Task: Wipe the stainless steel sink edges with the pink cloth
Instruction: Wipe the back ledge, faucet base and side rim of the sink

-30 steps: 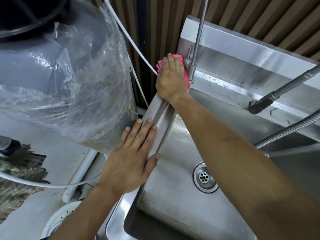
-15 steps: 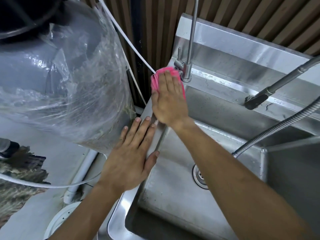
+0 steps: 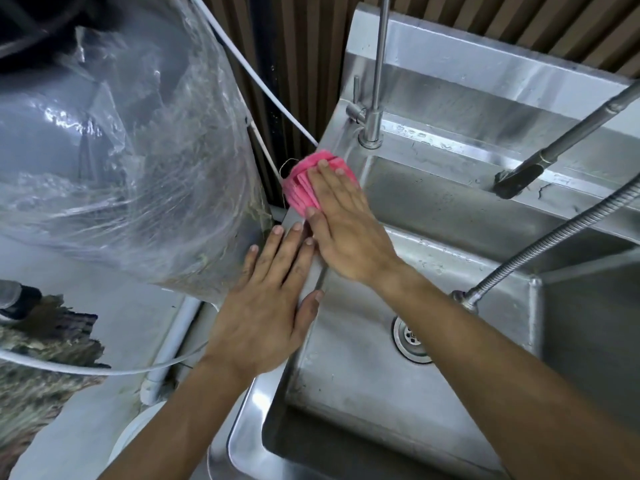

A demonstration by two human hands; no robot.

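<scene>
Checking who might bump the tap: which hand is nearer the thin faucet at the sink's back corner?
Right. The right hand presses the pink cloth on the rim just below the faucet. The left hand lies flat farther down the sink's left rim.

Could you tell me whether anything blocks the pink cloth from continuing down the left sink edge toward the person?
Yes. The left hand lies flat on the left sink edge, just nearer the person than the pink cloth under the right hand. Its fingertips almost meet the right hand, so it blocks that stretch.
</scene>
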